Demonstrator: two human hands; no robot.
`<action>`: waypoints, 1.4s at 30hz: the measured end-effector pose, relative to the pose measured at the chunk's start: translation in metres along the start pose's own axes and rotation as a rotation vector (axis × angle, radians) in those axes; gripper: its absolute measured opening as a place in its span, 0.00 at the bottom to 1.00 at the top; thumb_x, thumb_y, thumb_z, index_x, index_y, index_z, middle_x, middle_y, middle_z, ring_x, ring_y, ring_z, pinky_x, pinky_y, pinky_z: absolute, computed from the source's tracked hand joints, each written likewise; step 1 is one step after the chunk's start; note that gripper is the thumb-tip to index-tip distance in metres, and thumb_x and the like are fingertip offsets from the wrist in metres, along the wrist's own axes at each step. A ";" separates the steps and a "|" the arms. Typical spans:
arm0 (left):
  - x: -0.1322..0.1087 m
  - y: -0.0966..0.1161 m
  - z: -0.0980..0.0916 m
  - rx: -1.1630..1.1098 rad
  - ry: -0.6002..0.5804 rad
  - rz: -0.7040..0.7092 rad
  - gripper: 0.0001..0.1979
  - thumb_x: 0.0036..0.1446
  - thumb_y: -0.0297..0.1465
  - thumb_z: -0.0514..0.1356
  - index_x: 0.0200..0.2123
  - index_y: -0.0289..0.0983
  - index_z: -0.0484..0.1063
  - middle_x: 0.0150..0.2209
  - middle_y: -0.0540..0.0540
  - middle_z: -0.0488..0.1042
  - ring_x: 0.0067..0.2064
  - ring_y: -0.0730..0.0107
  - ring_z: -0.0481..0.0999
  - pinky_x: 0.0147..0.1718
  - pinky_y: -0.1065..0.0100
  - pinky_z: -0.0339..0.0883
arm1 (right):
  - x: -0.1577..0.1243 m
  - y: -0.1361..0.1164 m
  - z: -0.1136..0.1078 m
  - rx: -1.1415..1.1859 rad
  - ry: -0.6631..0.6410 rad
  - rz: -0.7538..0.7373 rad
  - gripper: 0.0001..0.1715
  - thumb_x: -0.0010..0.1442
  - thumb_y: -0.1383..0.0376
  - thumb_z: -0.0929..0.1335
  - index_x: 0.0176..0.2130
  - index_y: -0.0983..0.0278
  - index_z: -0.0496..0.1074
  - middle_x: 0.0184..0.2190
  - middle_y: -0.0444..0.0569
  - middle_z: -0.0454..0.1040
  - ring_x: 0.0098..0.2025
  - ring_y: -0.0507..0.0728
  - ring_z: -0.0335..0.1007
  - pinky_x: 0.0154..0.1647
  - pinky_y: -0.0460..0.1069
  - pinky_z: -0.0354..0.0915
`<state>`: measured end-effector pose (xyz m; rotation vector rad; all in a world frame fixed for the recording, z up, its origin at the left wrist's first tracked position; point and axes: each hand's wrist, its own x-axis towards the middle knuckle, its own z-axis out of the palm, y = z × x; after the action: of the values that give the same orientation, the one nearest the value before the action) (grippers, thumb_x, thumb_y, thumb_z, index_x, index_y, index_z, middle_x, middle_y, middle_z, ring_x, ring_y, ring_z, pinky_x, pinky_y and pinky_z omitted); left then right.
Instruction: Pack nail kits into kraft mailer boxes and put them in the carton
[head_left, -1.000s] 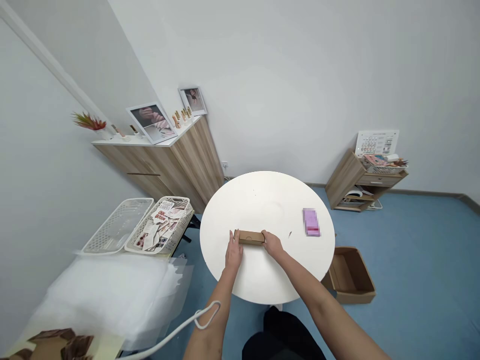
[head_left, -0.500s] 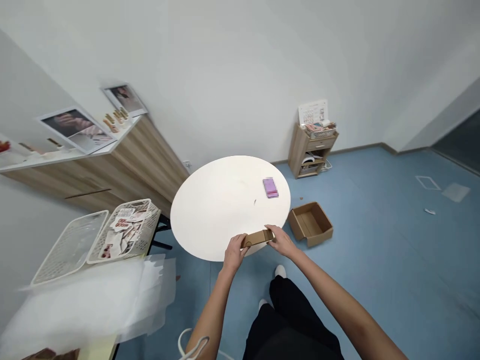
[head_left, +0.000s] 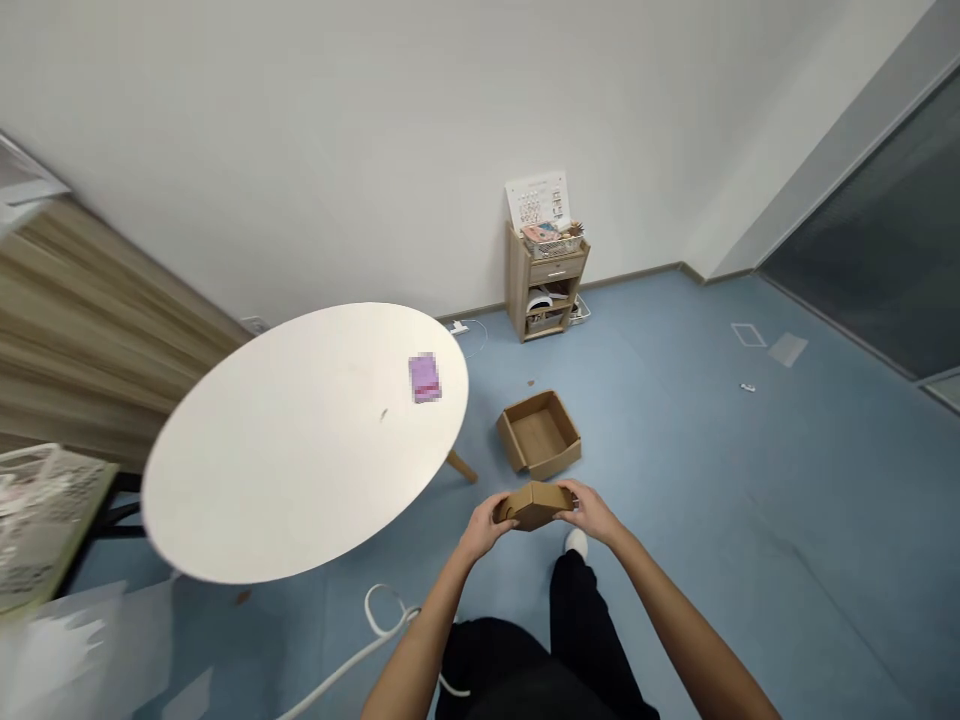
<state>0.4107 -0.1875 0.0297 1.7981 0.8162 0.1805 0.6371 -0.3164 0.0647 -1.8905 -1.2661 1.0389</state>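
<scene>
Both hands hold a small kraft cardboard box from its two ends, out past the edge of the round white table. My left hand grips its left end and my right hand its right end. Beyond them, an open brown cardboard box sits on the blue floor, a short way from the held box. A pink blurred packet lies on the tabletop near the far edge, well away from both hands.
A white cable curves across the floor near my left arm. A small wooden drawer unit stands against the far wall. A wood-grain cabinet and a white basket are at the left. A dark glass panel lines the right.
The cardboard box has moved from the tabletop, over the table edge, to beyond the table. The view has swung right, so the table and cabinet have shifted left.
</scene>
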 end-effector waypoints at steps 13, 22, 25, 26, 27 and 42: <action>0.156 -0.066 0.151 0.223 0.096 -0.426 0.18 0.56 0.25 0.56 0.51 0.35 0.72 0.51 0.42 0.75 0.52 0.63 0.74 0.55 0.64 0.63 | 0.149 0.187 -0.126 -0.342 -0.055 0.031 0.32 0.52 0.74 0.66 0.56 0.59 0.66 0.51 0.49 0.69 0.53 0.58 0.67 0.53 0.51 0.62; 0.266 -0.267 0.212 0.425 0.199 -0.317 0.22 0.56 0.23 0.56 0.54 0.39 0.67 0.57 0.41 0.66 0.58 0.59 0.67 0.57 0.58 0.63 | 0.327 0.361 -0.010 -0.579 -0.242 0.048 0.31 0.54 0.74 0.66 0.57 0.61 0.65 0.54 0.53 0.68 0.53 0.58 0.68 0.51 0.49 0.60; 0.298 -0.336 0.226 0.455 0.199 -0.175 0.23 0.55 0.26 0.61 0.54 0.42 0.66 0.61 0.40 0.61 0.59 0.54 0.66 0.55 0.52 0.66 | 0.366 0.424 0.043 -0.648 -0.346 0.070 0.30 0.53 0.73 0.68 0.55 0.61 0.66 0.53 0.54 0.69 0.52 0.59 0.69 0.50 0.49 0.61; 0.307 -0.355 0.228 0.461 0.199 -0.113 0.23 0.54 0.27 0.62 0.54 0.42 0.65 0.62 0.40 0.59 0.59 0.53 0.66 0.54 0.50 0.67 | 0.376 0.443 0.060 -0.655 -0.376 0.067 0.30 0.52 0.74 0.69 0.55 0.60 0.67 0.53 0.54 0.70 0.52 0.59 0.69 0.50 0.49 0.60; 0.314 -0.370 0.229 0.465 0.206 -0.056 0.23 0.54 0.29 0.64 0.53 0.43 0.65 0.63 0.40 0.57 0.59 0.52 0.66 0.53 0.49 0.67 | 0.385 0.460 0.077 -0.656 -0.403 0.062 0.31 0.51 0.74 0.69 0.54 0.60 0.67 0.53 0.54 0.70 0.53 0.59 0.69 0.50 0.49 0.60; 0.342 -0.407 0.234 0.458 0.322 0.077 0.21 0.52 0.32 0.66 0.49 0.43 0.66 0.60 0.40 0.57 0.57 0.52 0.66 0.50 0.51 0.70 | 0.433 0.539 0.149 -0.238 -0.749 0.323 0.30 0.51 0.67 0.67 0.55 0.60 0.69 0.48 0.49 0.76 0.48 0.59 0.71 0.47 0.49 0.65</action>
<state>0.6043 -0.0963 -0.5105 2.2691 1.0790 0.3634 0.8444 -0.0833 -0.5703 -1.9948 -1.5568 1.9690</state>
